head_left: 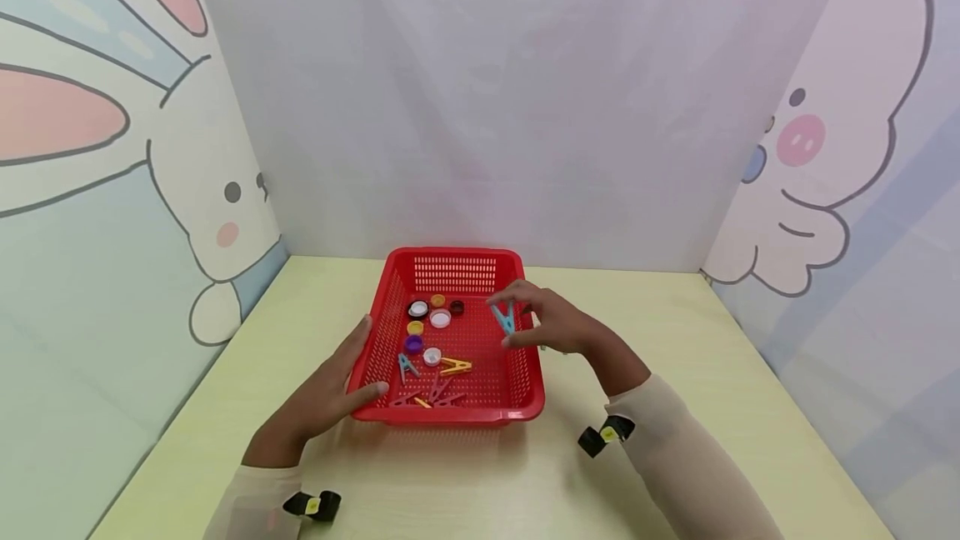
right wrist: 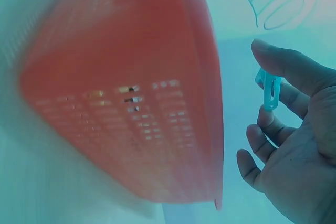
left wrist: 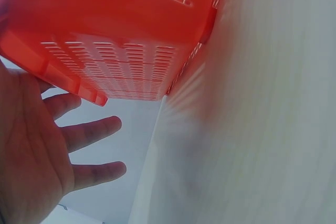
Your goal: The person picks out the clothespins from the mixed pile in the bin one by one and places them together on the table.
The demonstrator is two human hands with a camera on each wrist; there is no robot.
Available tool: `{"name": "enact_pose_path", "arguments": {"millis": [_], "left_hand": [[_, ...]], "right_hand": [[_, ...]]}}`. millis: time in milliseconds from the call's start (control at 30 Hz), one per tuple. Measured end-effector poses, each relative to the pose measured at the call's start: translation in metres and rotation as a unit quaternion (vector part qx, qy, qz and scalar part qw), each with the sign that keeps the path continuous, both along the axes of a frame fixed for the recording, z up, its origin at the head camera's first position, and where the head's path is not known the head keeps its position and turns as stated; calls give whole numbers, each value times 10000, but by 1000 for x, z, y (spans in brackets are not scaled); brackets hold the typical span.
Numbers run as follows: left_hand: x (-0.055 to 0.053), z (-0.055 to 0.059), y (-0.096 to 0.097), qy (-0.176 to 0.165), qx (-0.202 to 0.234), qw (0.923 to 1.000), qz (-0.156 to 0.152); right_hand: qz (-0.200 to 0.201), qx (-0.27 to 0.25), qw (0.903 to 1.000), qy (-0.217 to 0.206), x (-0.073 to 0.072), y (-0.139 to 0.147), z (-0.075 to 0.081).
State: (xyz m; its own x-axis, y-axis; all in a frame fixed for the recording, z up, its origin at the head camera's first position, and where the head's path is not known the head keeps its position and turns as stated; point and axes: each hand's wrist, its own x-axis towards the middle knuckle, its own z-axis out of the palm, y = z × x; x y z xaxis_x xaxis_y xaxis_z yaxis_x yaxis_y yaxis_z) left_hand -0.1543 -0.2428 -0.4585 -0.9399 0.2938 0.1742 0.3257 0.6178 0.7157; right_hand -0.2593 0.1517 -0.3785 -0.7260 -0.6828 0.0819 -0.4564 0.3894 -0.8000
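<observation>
Over the right part of a red plastic basket [head_left: 468, 417], my right hand [head_left: 551, 319] pinches a light blue clothespin [head_left: 504, 320] between thumb and fingertips. The right wrist view also shows this clothespin [right wrist: 271, 92], with the other fingers loosely bent. My left hand [head_left: 322, 394] rests at the basket's left rim, thumb over the edge and fingers along the outside. In the left wrist view several of its fingers [left wrist: 94, 132] are straight and spread. Inside the basket lie another blue clothespin [head_left: 407, 367], a yellow clothespin [head_left: 456, 367] and several pink clothespins [head_left: 438, 390].
Bottle caps sit in the basket's left half, among them a purple cap [head_left: 413, 344], a yellow cap [head_left: 416, 327] and a white cap [head_left: 440, 319]. The basket stands on a pale wooden table [head_left: 637, 307]. A plain back wall [head_left: 487, 107] and cartoon-printed side panels enclose it.
</observation>
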Motion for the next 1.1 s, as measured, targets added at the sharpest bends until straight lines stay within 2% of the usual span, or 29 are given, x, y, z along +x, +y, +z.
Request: {"name": "enact_pose_path", "arguments": {"millis": [233,433,700,1100], "left_hand": [[1,1,0,-94,51,9999,12],[1,2,1,-160,142,9998,-5],[0,2,0,-141,60,9999,26],[1,2,0,-155,68,9999,-2]], "right_hand": [[-478,-7,9959,764,-2,27,-14],[-885,-16,9913,970,-1,47,-30],[-1303,116,9870,932,-2,70,-43],[-1670,207,9842,544,-9,96,-67]]}}
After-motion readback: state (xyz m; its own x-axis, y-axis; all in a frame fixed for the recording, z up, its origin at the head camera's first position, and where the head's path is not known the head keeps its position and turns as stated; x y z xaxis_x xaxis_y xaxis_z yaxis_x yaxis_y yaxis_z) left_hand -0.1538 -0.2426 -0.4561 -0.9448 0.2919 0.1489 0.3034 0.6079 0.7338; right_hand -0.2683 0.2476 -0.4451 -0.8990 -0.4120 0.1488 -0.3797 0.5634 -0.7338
